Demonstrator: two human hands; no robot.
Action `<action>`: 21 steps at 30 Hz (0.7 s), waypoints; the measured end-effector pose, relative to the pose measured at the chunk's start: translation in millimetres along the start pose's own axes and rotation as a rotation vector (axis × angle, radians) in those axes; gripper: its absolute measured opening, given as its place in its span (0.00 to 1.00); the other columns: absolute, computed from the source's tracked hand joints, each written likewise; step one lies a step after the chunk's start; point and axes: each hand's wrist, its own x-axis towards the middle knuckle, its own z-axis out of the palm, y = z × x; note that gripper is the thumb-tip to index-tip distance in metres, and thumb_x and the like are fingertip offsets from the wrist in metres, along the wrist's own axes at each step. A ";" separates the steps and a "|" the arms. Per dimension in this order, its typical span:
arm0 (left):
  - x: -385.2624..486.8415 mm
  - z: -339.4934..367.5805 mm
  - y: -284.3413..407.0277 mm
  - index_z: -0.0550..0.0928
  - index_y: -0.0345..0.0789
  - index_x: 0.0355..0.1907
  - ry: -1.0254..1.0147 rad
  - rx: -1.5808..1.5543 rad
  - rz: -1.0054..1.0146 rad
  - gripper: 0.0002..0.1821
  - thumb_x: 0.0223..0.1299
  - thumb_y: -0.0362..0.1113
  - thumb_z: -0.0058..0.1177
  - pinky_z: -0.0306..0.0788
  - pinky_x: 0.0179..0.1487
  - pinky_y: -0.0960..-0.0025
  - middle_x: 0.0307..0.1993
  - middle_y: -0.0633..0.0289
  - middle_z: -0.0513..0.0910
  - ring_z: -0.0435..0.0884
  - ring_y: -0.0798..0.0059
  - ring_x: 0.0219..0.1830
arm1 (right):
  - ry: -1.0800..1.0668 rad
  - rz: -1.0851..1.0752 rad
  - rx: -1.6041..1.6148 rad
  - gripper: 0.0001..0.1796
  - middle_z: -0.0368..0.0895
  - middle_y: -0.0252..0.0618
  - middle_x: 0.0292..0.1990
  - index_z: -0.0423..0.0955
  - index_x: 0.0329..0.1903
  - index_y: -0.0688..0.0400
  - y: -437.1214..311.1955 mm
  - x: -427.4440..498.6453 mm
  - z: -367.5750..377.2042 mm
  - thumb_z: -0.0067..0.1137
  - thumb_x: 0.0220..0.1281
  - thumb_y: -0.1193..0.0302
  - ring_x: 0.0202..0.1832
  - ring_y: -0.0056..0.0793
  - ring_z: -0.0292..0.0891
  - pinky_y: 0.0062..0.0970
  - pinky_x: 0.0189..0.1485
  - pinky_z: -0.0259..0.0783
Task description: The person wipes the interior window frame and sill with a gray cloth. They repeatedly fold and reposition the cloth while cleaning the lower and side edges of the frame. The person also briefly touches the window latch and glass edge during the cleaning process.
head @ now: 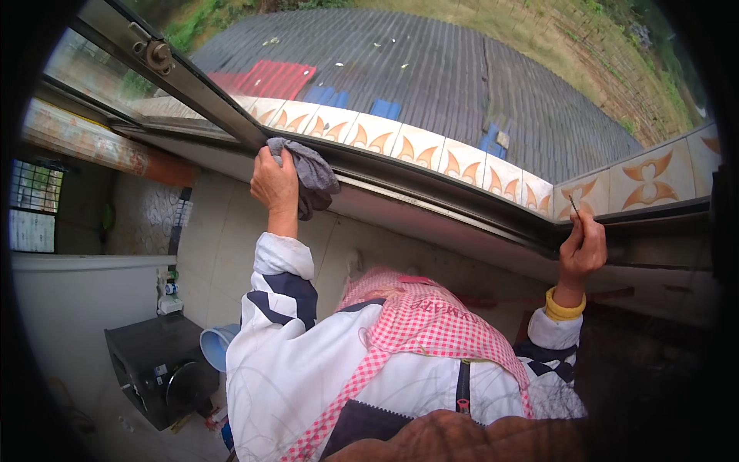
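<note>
A crumpled grey cloth is gripped in my left hand, against the window sill by the foot of a dark metal sash frame. The cloth's lower end hangs over the inner edge. Far to the right, near the sill's corner, my right hand pinches a thin dark stick, its tip pointing up in front of the patterned tiles. Between the hands runs the dark window track with a pale metal rail along its inner side.
Outside the opening, a tiled ledge borders a grey corrugated roof. A round latch juts from the sash frame. Indoors, lower left, a black washing machine stands beside a light-blue basin. A gingham apron covers my front.
</note>
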 end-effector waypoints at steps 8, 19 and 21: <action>-94.6 -16.1 95.3 0.74 0.37 0.30 -0.165 -0.353 0.272 0.15 0.57 0.45 0.60 0.71 0.26 0.56 0.29 0.56 0.76 0.80 0.54 0.27 | 0.029 0.037 -0.007 0.04 0.81 0.46 0.30 0.75 0.40 0.68 3.1 -6.9 4.0 0.59 0.65 0.81 0.28 0.41 0.76 0.32 0.30 0.73; -96.7 -23.8 99.7 0.77 0.41 0.34 -0.238 -0.412 0.387 0.15 0.48 0.43 0.65 0.74 0.26 0.60 0.30 0.62 0.76 0.82 0.60 0.27 | 0.114 0.072 -0.141 0.04 0.82 0.43 0.30 0.76 0.42 0.67 4.5 -15.1 7.0 0.56 0.68 0.79 0.28 0.38 0.79 0.30 0.30 0.75; -74.9 -17.2 73.6 0.78 0.40 0.35 -0.177 -0.351 0.289 0.14 0.49 0.43 0.64 0.73 0.27 0.55 0.31 0.60 0.77 0.81 0.54 0.28 | 0.111 0.117 -0.157 0.04 0.82 0.42 0.31 0.76 0.43 0.67 0.8 -15.8 7.4 0.55 0.68 0.79 0.29 0.36 0.79 0.30 0.31 0.76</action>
